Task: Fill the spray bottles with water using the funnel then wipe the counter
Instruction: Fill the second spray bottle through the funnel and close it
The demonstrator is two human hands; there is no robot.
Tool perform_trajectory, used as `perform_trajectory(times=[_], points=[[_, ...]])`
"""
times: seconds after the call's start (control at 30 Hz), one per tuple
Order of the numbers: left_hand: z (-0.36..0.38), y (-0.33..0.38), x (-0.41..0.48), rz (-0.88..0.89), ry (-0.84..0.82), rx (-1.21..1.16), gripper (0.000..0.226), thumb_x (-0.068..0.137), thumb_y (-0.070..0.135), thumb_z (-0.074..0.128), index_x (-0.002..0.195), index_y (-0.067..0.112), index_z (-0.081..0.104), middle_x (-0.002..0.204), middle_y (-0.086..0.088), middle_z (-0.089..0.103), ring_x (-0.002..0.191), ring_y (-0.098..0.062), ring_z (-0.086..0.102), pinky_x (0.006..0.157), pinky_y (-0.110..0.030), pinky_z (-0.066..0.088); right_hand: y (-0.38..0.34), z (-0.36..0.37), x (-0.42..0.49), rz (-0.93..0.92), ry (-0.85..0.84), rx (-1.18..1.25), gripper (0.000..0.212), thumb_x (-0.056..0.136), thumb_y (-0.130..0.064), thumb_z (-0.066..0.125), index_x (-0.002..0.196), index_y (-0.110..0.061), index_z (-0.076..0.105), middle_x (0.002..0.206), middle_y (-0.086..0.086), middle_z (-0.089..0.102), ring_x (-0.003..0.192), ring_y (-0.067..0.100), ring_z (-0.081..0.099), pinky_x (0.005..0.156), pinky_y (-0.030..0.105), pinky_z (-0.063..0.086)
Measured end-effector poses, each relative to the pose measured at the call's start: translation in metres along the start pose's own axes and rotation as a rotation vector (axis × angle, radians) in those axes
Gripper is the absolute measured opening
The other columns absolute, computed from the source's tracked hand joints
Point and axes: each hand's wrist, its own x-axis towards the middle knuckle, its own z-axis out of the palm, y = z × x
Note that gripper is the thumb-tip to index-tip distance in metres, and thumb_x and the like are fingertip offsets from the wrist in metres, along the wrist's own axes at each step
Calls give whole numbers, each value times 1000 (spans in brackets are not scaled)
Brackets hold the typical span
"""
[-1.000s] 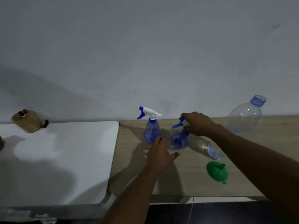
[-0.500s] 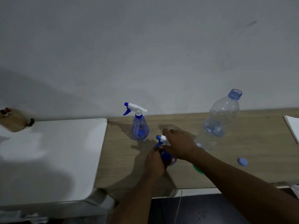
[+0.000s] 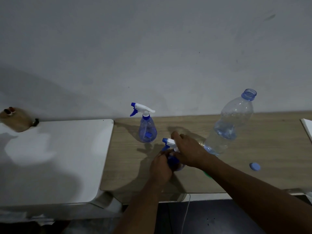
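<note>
At the middle of the wooden worktop [image 3: 270, 149], the left hand [image 3: 160, 166] curls round the body of the near spray bottle [image 3: 172, 162] and the right hand [image 3: 189, 152] grips its trigger head from above. The second spray bottle [image 3: 146, 130] stands farther back, left. The uncapped water bottle [image 3: 231, 125] stands right, with the blue cap [image 3: 255, 166] nearer. A sliver of the green funnel [image 3: 207, 173] shows beside the right forearm.

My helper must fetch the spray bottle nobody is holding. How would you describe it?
Find the wooden counter against the wall. Near its left end, by the wall, stands a small clear spray bottle with a white and blue trigger. Unlike the held bottle, gripped by the left hand and right hand, it stands untouched.
</note>
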Motion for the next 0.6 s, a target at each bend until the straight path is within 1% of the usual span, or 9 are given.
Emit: perform_trajectory(times=[0.07, 0.13, 0.23, 0.27, 0.37, 0.43, 0.5, 0.53, 0.6], points=[[0, -1, -1, -4, -16, 23, 46, 84, 33, 75, 126, 30, 59, 123, 7, 64, 112, -14, 61, 99, -33, 48, -1, 2, -2, -8, -34, 48, 46, 86, -23, 67, 121, -24, 37, 117, 7, 56, 98, 21, 54, 83, 40, 53], [-2, -1, -2, -2, -16, 17, 47, 83, 30, 75, 127, 30, 59, 125, 8, 64, 114, -14, 61, 98, -33, 49, 2, -2, -5, -36, -107, 123, 59, 82, -19, 68, 129, -27, 33, 124, 6, 51, 103, 23, 51, 85, 43, 51], [-2, -1, -1, 17, -3, 16, 44, 84, 21, 71, 126, 26, 60, 125, 5, 63, 113, -16, 61, 96, -33, 49, 8, -5, -5, -6, -81, 26, 74, 76, -46, 73, 134, -28, 31, 124, 2, 52, 105, 25, 51, 88, 43, 47], [-2, -1, -2, 11, -7, 21, 43, 85, 20, 69, 127, 24, 59, 125, 3, 63, 114, -18, 60, 96, -33, 49, 7, -5, -4, 8, -66, -25, 68, 80, -49, 69, 132, -26, 33, 121, 2, 56, 103, 26, 54, 88, 42, 46], [-3, 0, -1, 13, -23, 33, 42, 84, 22, 69, 126, 25, 60, 122, 2, 64, 110, -19, 62, 92, -32, 49, 4, -4, -6, -16, -93, 16, 45, 91, -29, 60, 128, -25, 36, 123, 3, 59, 106, 26, 56, 92, 42, 42], [-5, 0, -2, 6, -13, 53, 42, 82, 24, 72, 123, 26, 61, 120, 3, 64, 108, -18, 62, 90, -31, 50, 6, -7, -8, -23, -130, 53, 58, 85, -30, 65, 134, -27, 34, 129, 0, 52, 112, 24, 51, 95, 44, 39], [-6, 1, -2, -3, -9, 66, 45, 81, 18, 71, 124, 24, 61, 124, 2, 63, 111, -20, 61, 91, -34, 50, 6, -9, -8, -18, -105, 27, 69, 78, -47, 70, 135, -29, 35, 128, -4, 51, 110, 22, 50, 95, 44, 38], [-6, 2, -3, -10, -14, 67, 44, 83, 17, 69, 126, 23, 60, 124, 1, 63, 112, -21, 61, 92, -35, 50, 5, -9, -7, -13, -84, 2, 67, 79, -52, 69, 132, -28, 37, 125, -5, 52, 108, 21, 51, 93, 43, 39], [-6, 4, -4, -17, -37, 71, 44, 85, 20, 69, 127, 24, 59, 122, 1, 64, 111, -21, 62, 92, -36, 51, 1, -10, -5, -14, -66, -20, 50, 86, -40, 65, 128, -26, 41, 122, -3, 57, 107, 23, 54, 91, 41, 38]])
